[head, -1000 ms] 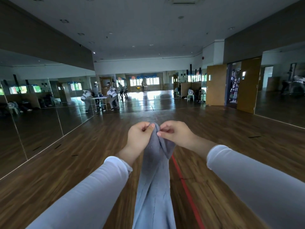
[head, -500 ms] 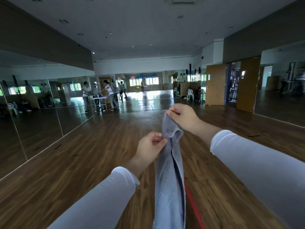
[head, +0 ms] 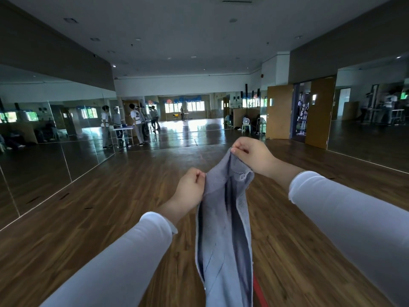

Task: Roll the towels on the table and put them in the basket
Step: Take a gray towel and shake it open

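A grey-blue towel (head: 223, 235) hangs in front of me, bunched in long folds that run down out of the frame. My right hand (head: 252, 155) pinches its top corner, held higher and farther out. My left hand (head: 190, 189) pinches the towel's left edge, lower and nearer to me. Both arms wear white sleeves. No table and no basket are in view.
A wide wooden floor (head: 110, 207) stretches ahead, with a red line (head: 259, 293) behind the towel. Mirror walls (head: 44, 140) run along the left and right. Several people stand at a small table (head: 122, 129) far off on the left. Wooden doors (head: 318, 111) stand open at the right.
My hands, close together at the towel's top a second ago, have moved apart: the right rose and went right, the left slid down the towel's edge. The towel's top has spread wider.
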